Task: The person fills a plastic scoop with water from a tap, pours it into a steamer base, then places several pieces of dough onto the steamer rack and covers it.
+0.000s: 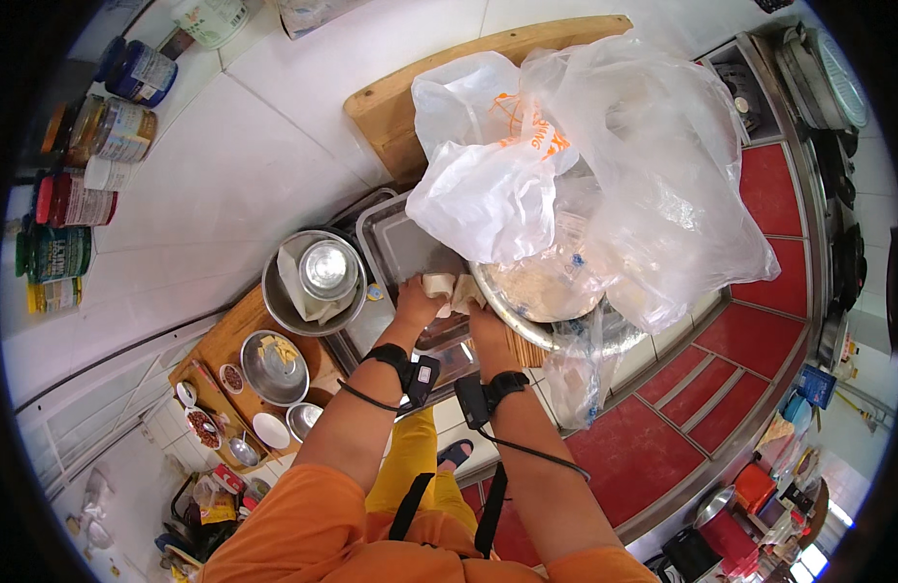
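Observation:
Over a rectangular metal tray [390,237], my left hand [417,304] grips a pale crumpled piece [438,286], and I cannot tell if it is paper, cloth or dough. Close beside it, my right hand [481,315] has hold of a second pale piece [465,293]. The two pieces nearly meet, and whether they join is unclear. Right of my right hand, the rim of a large metal basin [525,334] shows beneath plastic bags. A clear bag of pale contents [543,288] lies in the basin. Both wrists wear strapped black devices with cables.
White plastic bags [485,197] cover much of the basin, before a wooden board [390,109] against the tiled wall. To the left stand a metal bowl [274,291] holding a smaller one, and a bowl of yellowish pieces [256,379]. Several jars [121,127] line the far left.

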The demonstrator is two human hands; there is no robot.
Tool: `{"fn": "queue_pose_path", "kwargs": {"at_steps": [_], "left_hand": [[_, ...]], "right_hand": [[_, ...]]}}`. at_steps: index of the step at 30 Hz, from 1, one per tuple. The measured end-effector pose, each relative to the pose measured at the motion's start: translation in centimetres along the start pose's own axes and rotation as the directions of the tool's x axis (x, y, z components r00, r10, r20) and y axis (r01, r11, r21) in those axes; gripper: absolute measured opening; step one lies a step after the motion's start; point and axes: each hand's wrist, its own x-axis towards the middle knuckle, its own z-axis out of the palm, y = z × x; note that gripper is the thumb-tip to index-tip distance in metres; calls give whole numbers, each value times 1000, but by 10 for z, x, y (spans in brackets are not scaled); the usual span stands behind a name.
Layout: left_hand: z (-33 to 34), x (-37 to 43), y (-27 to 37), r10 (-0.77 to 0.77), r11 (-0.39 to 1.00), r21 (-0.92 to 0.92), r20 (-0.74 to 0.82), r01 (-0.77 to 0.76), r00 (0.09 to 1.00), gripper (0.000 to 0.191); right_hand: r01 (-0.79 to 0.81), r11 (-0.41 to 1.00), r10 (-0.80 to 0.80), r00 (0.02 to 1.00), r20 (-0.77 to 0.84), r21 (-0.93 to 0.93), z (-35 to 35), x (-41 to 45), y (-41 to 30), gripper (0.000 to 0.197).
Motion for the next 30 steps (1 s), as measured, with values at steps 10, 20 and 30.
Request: {"fn": "queue_pose_path", "kwargs": {"at_steps": [10,20,30], "left_hand": [[-54,-7,32,-62,828,-519,293,213,954,55],[-124,-116,22,19,881,-344,712,325,702,45],[-67,-244,112,8,903,-251,822,350,570,47]], "right_hand": [[-46,701,146,986,-80,712,38,10,33,55],[-489,169,0,868,496,856,-41,-193,26,33],[-127,-98,369,917,154,987,-98,-400,141,27]]}}
